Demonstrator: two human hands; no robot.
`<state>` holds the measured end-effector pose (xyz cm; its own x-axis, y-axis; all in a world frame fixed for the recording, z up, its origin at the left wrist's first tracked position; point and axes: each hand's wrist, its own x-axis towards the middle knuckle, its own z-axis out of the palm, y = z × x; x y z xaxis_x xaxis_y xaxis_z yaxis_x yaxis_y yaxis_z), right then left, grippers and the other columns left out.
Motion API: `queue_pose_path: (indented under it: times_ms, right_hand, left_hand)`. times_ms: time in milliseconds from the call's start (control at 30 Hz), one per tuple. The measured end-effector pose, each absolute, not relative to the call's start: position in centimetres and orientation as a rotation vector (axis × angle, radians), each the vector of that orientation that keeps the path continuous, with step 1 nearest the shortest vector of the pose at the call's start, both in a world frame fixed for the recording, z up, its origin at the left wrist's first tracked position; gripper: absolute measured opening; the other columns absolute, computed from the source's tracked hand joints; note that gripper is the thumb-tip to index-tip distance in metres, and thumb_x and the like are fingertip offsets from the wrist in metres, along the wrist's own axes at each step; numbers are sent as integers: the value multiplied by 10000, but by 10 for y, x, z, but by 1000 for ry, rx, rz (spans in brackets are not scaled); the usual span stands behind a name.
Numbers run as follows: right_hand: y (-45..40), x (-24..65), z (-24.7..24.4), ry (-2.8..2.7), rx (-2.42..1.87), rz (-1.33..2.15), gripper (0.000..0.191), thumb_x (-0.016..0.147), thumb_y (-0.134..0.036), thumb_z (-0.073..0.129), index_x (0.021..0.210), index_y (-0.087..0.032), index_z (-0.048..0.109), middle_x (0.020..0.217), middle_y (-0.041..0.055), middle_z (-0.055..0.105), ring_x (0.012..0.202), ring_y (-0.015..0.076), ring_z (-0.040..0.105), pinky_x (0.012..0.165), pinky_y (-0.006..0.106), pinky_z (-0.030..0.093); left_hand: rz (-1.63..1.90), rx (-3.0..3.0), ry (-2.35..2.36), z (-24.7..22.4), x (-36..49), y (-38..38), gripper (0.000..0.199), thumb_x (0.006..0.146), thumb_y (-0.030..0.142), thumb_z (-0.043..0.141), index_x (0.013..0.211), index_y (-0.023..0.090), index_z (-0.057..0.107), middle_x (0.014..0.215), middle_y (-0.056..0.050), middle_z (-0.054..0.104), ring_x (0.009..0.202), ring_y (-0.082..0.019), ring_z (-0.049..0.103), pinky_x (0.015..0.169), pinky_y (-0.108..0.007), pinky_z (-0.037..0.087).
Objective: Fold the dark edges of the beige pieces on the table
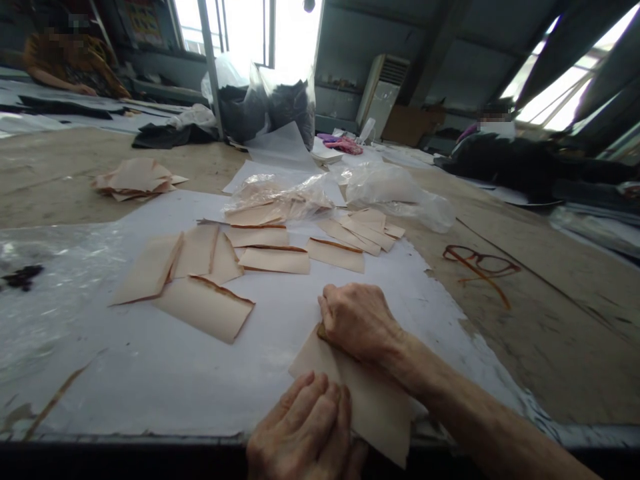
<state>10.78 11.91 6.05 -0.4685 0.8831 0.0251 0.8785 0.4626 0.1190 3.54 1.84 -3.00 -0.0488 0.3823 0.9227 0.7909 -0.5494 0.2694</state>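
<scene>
A beige, tan-edged fabric piece (373, 403) lies at the near edge of the table on white paper (175, 373). My left hand (307, 430) presses flat on its near left side. My right hand (356, 320) is curled into a fist on its far end, pressing down; I cannot tell if it holds anything. Several similar beige pieces (205, 308) lie spread over the paper beyond my hands.
A stack of beige pieces (135, 179) sits far left. Clear plastic bags (400, 193) lie behind the spread, a larger bag of dark material (273, 103) further back. Brown glasses (480, 263) rest on the bare table at right. Other people work at the far left and right.
</scene>
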Motion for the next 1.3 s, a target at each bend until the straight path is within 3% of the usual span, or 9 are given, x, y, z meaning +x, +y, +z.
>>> queue_pose_path:
  times_ms: [200, 333, 433, 633, 1000, 1133, 1300]
  right_hand:
    - [131, 92, 54, 2677, 1724, 153, 244, 733, -227, 419, 730, -135, 645, 691, 127, 643, 643, 220, 611, 510, 256, 385]
    - [130, 93, 45, 2704, 1967, 104, 243, 743, -191, 404, 800, -120, 629, 697, 120, 642, 638, 218, 603, 521, 264, 386]
    - [130, 107, 42, 2657, 2218, -141, 295, 800, -187, 339, 757, -103, 619, 675, 111, 630, 594, 173, 575, 497, 235, 355]
    - [129, 140, 49, 2660, 2243, -410, 370, 825, -275, 327, 624, -122, 597, 595, 47, 594, 479, 90, 473, 422, 187, 282]
    - [123, 97, 48, 2664, 1897, -17, 220, 678, -183, 456, 797, -120, 629, 742, 143, 640, 685, 211, 597, 568, 262, 385]
    - [139, 105, 42, 2605, 2406, -615, 164, 714, -166, 436, 713, -105, 589, 729, 137, 616, 708, 193, 572, 587, 254, 384]
    - [143, 137, 39, 2404, 2541, -1310, 274, 792, -288, 322, 648, -144, 507, 558, 17, 513, 433, 84, 443, 386, 190, 309]
  left_hand:
    - [-1454, -2157, -1234, -23, 23, 12, 265, 681, 153, 557, 938, 122, 614, 835, -42, 646, 859, -178, 591, 838, -277, 482]
    - [-1361, -2319, -1213, -14, 17, 5, 343, 641, 82, 566, 980, 122, 592, 855, -57, 631, 863, -185, 584, 836, -309, 487]
    - [-1383, -2336, -1237, -6, 19, 3, 323, 658, 83, 534, 972, 136, 589, 822, -59, 619, 827, -177, 584, 799, -306, 502]
    - [-1401, -2413, -1232, 0, 20, 2, 317, 639, 68, 507, 938, 134, 590, 790, -58, 597, 796, -171, 571, 765, -294, 511]
    - [-1391, -2394, -1210, -7, 17, 4, 360, 632, 71, 536, 985, 121, 579, 836, -64, 617, 817, -179, 575, 814, -309, 495]
    - [-1361, -2395, -1227, -6, 17, 3, 354, 636, 72, 519, 981, 132, 577, 824, -67, 608, 822, -184, 573, 796, -308, 499]
    - [-1365, -2457, -1257, -7, 15, 3, 367, 629, 77, 521, 987, 147, 567, 840, -66, 591, 828, -188, 560, 796, -318, 494]
